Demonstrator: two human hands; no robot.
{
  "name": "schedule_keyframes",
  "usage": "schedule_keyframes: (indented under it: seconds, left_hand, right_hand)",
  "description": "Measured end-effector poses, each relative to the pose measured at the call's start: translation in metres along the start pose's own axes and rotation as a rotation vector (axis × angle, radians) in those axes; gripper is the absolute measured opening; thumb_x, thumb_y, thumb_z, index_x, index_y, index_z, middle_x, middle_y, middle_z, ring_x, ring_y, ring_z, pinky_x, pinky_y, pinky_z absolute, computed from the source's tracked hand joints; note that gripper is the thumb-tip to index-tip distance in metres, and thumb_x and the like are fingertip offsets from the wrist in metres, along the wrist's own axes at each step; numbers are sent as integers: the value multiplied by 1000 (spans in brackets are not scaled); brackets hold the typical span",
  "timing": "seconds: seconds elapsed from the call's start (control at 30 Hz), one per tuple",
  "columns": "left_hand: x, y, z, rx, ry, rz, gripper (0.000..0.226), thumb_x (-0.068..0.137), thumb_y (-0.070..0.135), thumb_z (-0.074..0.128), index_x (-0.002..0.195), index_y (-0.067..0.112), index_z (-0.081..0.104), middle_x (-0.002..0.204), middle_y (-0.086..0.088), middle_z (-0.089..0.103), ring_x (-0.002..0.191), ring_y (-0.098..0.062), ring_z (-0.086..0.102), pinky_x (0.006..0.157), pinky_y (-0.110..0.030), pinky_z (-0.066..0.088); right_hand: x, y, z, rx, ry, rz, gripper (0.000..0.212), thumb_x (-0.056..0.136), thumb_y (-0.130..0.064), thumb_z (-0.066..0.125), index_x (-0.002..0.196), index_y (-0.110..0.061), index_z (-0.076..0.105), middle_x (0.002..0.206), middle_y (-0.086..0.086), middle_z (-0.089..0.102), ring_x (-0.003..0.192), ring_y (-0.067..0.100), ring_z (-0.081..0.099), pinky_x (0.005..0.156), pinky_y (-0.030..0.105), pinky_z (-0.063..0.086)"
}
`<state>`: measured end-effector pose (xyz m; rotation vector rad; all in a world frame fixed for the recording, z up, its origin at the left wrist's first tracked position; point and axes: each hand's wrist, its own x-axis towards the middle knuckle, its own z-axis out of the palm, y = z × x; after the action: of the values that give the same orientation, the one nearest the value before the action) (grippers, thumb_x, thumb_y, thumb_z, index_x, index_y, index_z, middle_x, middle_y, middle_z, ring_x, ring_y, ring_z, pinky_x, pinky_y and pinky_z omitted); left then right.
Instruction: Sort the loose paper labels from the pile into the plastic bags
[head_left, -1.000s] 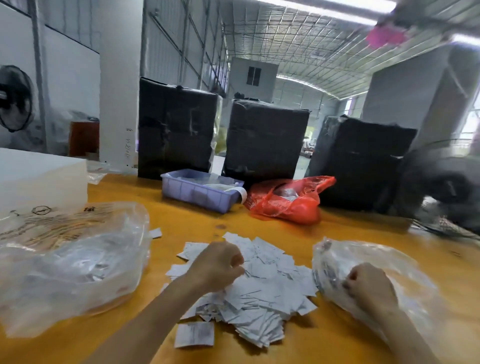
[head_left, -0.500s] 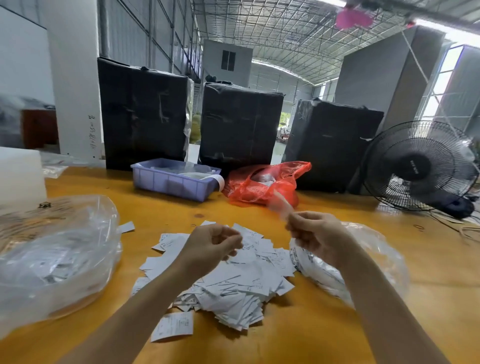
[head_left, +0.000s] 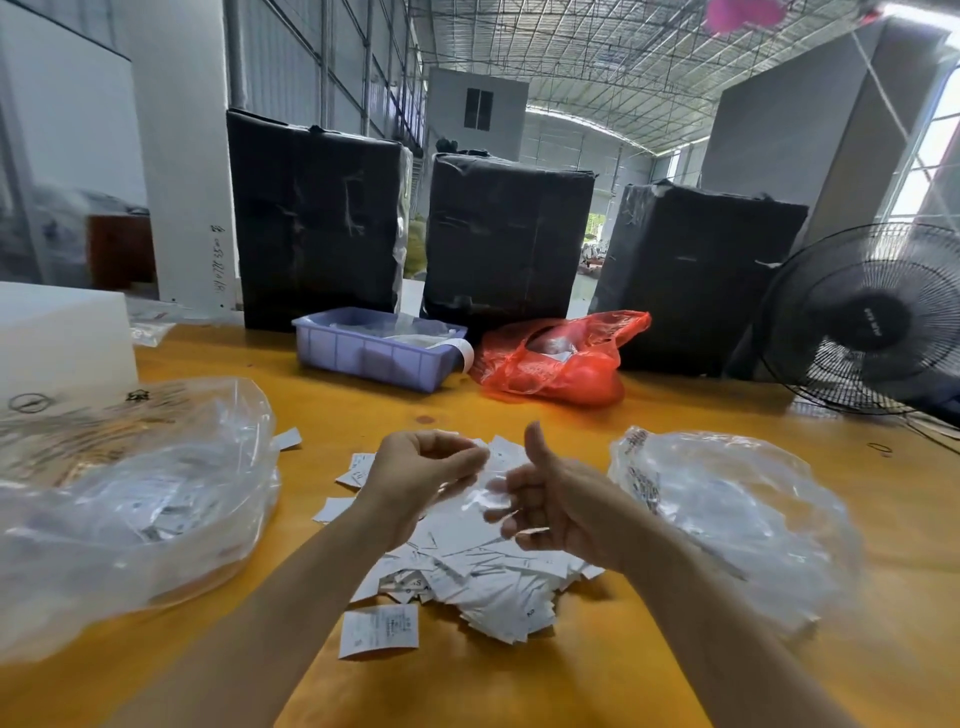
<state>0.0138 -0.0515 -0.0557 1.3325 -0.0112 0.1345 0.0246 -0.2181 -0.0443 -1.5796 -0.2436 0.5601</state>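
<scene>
A pile of loose white paper labels (head_left: 483, 577) lies on the orange table between two clear plastic bags. The large bag on the left (head_left: 135, 499) and the smaller one on the right (head_left: 727, 514) both hold labels. Both hands hover just above the pile, close together. My left hand (head_left: 421, 478) has its fingers curled, fingertips pinched toward a pale, blurred label (head_left: 480, 496) between the hands. My right hand (head_left: 556, 506) has the thumb raised and the fingers curled round thin white slips. One label (head_left: 379, 629) lies apart near the front.
At the back stand a lilac plastic tray (head_left: 374, 358), a red plastic bag (head_left: 561, 364) and three black wrapped bales (head_left: 504, 239). A black fan (head_left: 872, 322) is at the right, a white box (head_left: 57, 338) at the left.
My right hand came out of the right bag, lifted a slip, then dropped toward my left hand. My left hand rose off the pile. The view swung right.
</scene>
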Motion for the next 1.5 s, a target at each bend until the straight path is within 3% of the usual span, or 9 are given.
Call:
schedule_keyframes:
  seconds: [0.2, 0.33, 0.47, 0.63, 0.77, 0.97, 1.23, 1.33, 1.5]
  left_hand:
    - [2, -7, -1, 214, 73, 166, 10, 72, 4, 77, 74, 6, 67, 69, -10, 69, 62, -15, 64, 61, -20, 55]
    - [2, -10, 2, 344, 81, 269, 13, 70, 10, 80, 74, 10, 67, 65, -3, 69, 57, -8, 63, 57, -17, 52]
    - [2, -7, 0, 225, -93, 106, 31, 62, 26, 78, 85, 9, 67, 72, -3, 71, 65, -9, 67, 59, -16, 52]
    - [2, -6, -6, 317, -188, -22, 28, 65, 2, 81, 89, 7, 68, 71, -6, 65, 62, -8, 65, 58, -16, 51]
    - [6, -7, -14, 321, -27, 9, 29, 64, 3, 83, 87, 10, 67, 60, 2, 65, 53, -4, 61, 52, -16, 47]
    - [12, -12, -24, 271, 103, 3, 23, 63, 5, 84, 79, 11, 69, 51, 7, 61, 54, -10, 53, 55, -21, 44]
    - [13, -15, -24, 208, 119, -9, 19, 64, 4, 83, 74, 7, 67, 57, 3, 61, 55, -13, 52, 53, -22, 43]
    - [12, -13, -24, 188, 109, -23, 18, 64, 7, 83, 73, 8, 67, 57, 2, 62, 52, -11, 52, 51, -19, 44]
    - [9, -9, -23, 129, 93, -52, 18, 67, 19, 82, 71, 10, 67, 56, 2, 63, 51, -10, 50, 50, -20, 42]
  right_hand:
    - [4, 6, 4, -45, 13, -77, 42, 52, -51, 82, 75, -17, 77, 79, 4, 71, 70, 14, 68, 63, 26, 52]
    - [1, 8, 4, -14, 20, -70, 26, 60, -31, 78, 79, -13, 77, 77, 4, 71, 67, 12, 66, 61, 23, 49]
    - [1, 9, 4, -90, 123, -148, 19, 65, -32, 76, 69, -14, 71, 66, 1, 68, 59, 8, 59, 62, 22, 41]
    - [6, 11, 5, -146, 269, -214, 27, 82, -34, 68, 69, -10, 69, 63, 2, 67, 55, 10, 59, 60, 24, 44]
    - [15, 21, -5, -807, 475, -345, 21, 86, -27, 68, 84, -7, 71, 79, 5, 71, 68, 15, 63, 69, 34, 52]
    - [28, 39, 13, -1156, 216, -335, 55, 76, -47, 72, 124, -24, 60, 124, -5, 61, 116, 14, 48, 97, 30, 40]
    - [23, 41, 2, -1573, 146, -509, 30, 96, -39, 47, 97, -16, 67, 96, 0, 61, 91, 20, 53, 79, 32, 37]
    - [26, 41, 7, -1327, 306, -532, 31, 96, -27, 46, 76, -10, 63, 82, 2, 63, 81, 21, 57, 76, 31, 39]
    - [19, 23, 2, -154, 425, -187, 16, 86, -11, 63, 73, -12, 72, 69, 5, 68, 64, 16, 60, 58, 26, 43]
